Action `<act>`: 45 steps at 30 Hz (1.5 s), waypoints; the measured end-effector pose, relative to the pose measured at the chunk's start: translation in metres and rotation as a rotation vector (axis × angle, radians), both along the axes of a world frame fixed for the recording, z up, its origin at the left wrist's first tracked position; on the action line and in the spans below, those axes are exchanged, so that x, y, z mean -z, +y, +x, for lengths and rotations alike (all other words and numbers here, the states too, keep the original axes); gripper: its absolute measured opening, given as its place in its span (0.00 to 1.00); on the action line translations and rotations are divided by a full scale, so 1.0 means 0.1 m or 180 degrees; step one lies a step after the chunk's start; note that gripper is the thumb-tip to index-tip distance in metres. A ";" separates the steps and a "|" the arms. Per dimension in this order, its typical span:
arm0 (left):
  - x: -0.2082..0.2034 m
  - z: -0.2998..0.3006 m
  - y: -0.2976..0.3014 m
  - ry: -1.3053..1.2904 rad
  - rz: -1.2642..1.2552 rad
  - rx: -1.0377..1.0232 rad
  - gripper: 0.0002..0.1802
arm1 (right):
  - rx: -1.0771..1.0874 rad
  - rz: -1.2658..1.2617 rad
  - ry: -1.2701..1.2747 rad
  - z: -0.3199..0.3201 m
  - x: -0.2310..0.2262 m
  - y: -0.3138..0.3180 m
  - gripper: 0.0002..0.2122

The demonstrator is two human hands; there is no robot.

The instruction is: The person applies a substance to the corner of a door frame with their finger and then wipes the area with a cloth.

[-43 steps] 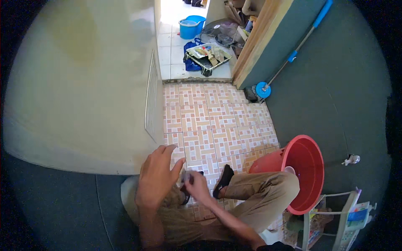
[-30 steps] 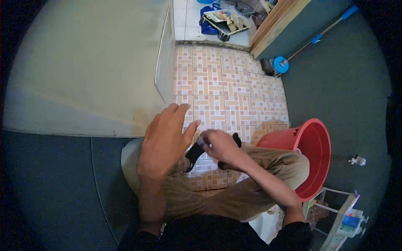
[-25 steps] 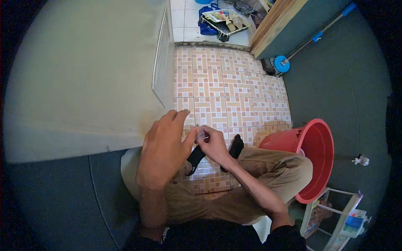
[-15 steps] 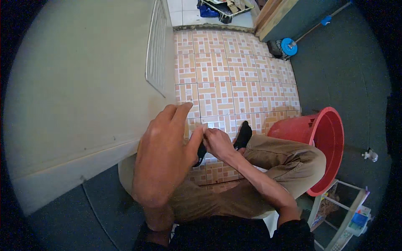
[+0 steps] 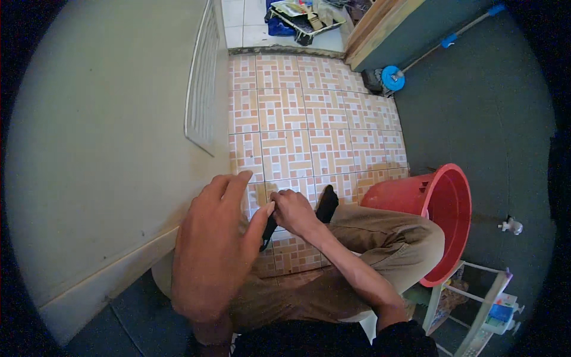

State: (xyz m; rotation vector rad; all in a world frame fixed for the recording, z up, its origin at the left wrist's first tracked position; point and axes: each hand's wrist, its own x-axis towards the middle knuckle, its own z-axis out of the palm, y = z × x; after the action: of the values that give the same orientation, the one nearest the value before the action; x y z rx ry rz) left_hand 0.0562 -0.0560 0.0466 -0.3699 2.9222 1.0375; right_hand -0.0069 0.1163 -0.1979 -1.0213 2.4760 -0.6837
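My left hand point(image 5: 214, 250) hovers near the camera, large in view, with the thumb spread from the raised fingers and nothing seen between them. Just right of its thumb tip, my right hand point(image 5: 292, 212) is closed, its fingertips bunched together. Whether something small sits in those fingers is hidden. Both hands are above my lap, between my knees in brown trousers point(image 5: 392, 232). Below them show a black shoe or sock on my right foot point(image 5: 327, 204) and part of another black one point(image 5: 268, 232) on my left.
A pale door point(image 5: 101, 119) with a vent stands close on the left. On the right are a red tub point(image 5: 395, 196) on its side, a wall tap point(image 5: 511, 226) and a white rack point(image 5: 476, 303). A blue-topped mop head point(image 5: 392, 78) stands by the far doorway, beyond the patterned tiles point(image 5: 285, 107).
The whole view has shifted, so the room and both hands appear lower and farther left. The hands keep nearly the same pose relative to each other.
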 end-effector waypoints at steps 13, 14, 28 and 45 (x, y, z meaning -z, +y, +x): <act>0.03 -0.04 0.02 -0.0051 0.0086 0.0065 0.24 | -0.0172 0.1192 -0.0373 0.02 0.57 0.42 0.04; 0.04 -0.05 0.05 -0.0012 0.0138 0.0077 0.24 | -0.0133 0.0957 -0.0270 0.06 0.70 0.51 0.04; 0.17 -0.20 0.10 0.1622 0.0978 -0.0194 0.23 | -0.0245 0.1113 -0.0367 0.11 0.81 0.61 0.07; 0.42 -0.26 -0.38 0.0097 -0.0460 0.0044 0.23 | -0.0172 0.1066 -0.0334 0.07 0.74 0.36 0.10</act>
State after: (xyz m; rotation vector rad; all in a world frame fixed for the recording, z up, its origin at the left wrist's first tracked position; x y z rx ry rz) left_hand 0.0302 -0.0943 0.0042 -0.3393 3.0314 0.8399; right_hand 0.0003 0.1521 -0.2719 -0.8956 2.3572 -0.2830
